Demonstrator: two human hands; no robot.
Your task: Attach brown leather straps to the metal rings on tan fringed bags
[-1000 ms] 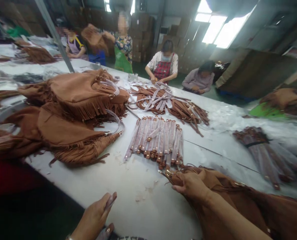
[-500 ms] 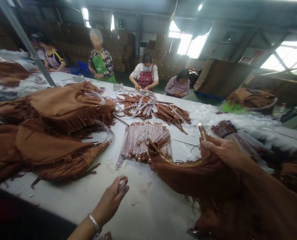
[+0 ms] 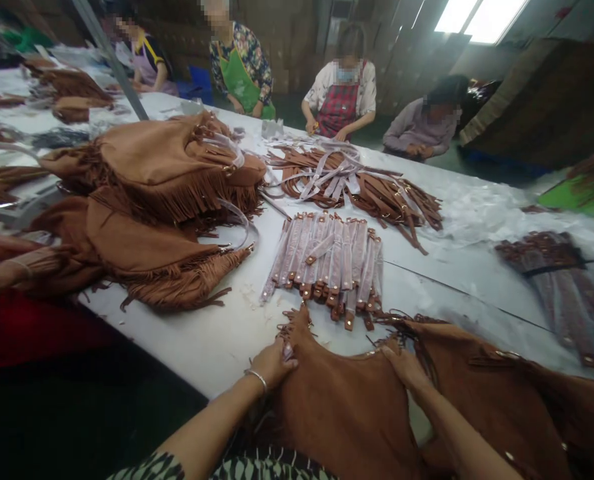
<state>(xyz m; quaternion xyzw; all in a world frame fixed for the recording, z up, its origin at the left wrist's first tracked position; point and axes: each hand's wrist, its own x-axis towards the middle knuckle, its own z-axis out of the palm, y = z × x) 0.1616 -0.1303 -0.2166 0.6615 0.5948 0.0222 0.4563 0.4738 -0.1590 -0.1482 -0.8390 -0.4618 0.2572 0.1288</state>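
Observation:
A brown suede-like fringed bag (image 3: 344, 400) hangs in front of me at the near table edge, its curved opening facing up. My left hand (image 3: 271, 363) is closed on its left upper corner; a small shiny bit shows between the fingers, too small to name. At the right upper corner, my right hand (image 3: 405, 365) grips the bag with the fingers partly hidden behind it. Just beyond the bag lie several plastic-wrapped brown straps (image 3: 331, 257) in a pile. Another brown bag (image 3: 481, 380) lies to the right, close to my right forearm.
Stacked fringed bags (image 3: 161, 167) fill the left side of the table. Loose brown straps (image 3: 357, 183) lie farther back, and a tied strap bundle (image 3: 559, 280) is at the right. A neighbour's arm (image 3: 19, 267) reaches in from the left. Several people work across the table.
My right hand has lowered the bag and turned it, its zipper no longer showing. My left hand, earlier apart from the bag, has moved right onto its left corner. The view has tilted down.

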